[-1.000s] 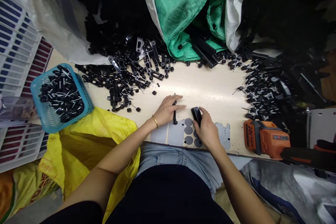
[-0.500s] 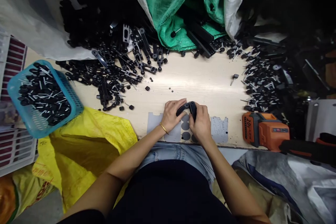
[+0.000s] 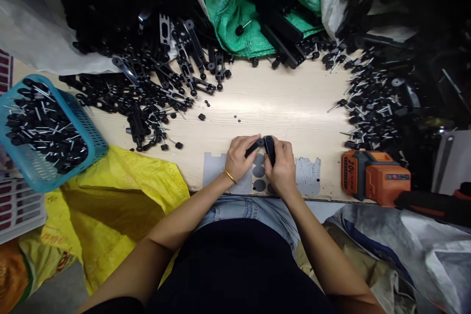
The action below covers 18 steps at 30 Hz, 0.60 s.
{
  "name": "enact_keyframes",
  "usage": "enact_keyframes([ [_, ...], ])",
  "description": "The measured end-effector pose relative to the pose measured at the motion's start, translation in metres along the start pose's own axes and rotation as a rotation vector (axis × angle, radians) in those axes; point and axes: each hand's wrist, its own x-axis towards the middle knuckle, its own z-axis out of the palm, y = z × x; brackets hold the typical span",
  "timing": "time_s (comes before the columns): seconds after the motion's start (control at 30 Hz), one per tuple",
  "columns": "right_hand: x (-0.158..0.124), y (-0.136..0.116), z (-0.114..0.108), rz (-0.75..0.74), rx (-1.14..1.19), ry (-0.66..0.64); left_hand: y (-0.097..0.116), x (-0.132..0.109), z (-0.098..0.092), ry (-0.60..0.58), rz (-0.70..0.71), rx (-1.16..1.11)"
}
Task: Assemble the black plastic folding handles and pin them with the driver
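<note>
My left hand (image 3: 239, 158) is closed around a black plastic arm (image 3: 253, 148) with a rounded end. In my right hand (image 3: 281, 169) is a second black plastic arm (image 3: 270, 149), also round-ended. The two rounded ends meet or nearly meet between my fingertips; whether they are joined I cannot tell. Under my hands, along the bench's front edge, lie grey sheets (image 3: 308, 174). Dark round pads (image 3: 259, 185) show on the part between my wrists. My fingers partly hide both arms.
A pile of black clamp-like parts (image 3: 138, 122) lies left, black-headed screws (image 3: 379, 108) right. A teal basket (image 3: 97, 130) holds more screws. An orange battery pack (image 3: 388, 184) sits at front right. A green sack (image 3: 231, 34) stands behind; a yellow sack (image 3: 147, 171) hangs at front left.
The view has shifted slightly. Both hands stay close together, with the arms turned only a little. A screw that lay apart on the right no longer does; one now lies at the pile's edge.
</note>
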Motion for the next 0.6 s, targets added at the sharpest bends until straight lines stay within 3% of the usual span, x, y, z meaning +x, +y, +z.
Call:
enact_keyframes([
  [0.33, -0.001, 0.003, 0.001, -0.042, -0.004, 0.007, -0.004, -0.001, -0.001, -0.016, 0.043, -0.051],
  [0.6, 0.001, 0.004, 0.001, -0.033, 0.073, 0.026, -0.015, 0.027, -0.004, -0.198, 0.151, -0.021],
])
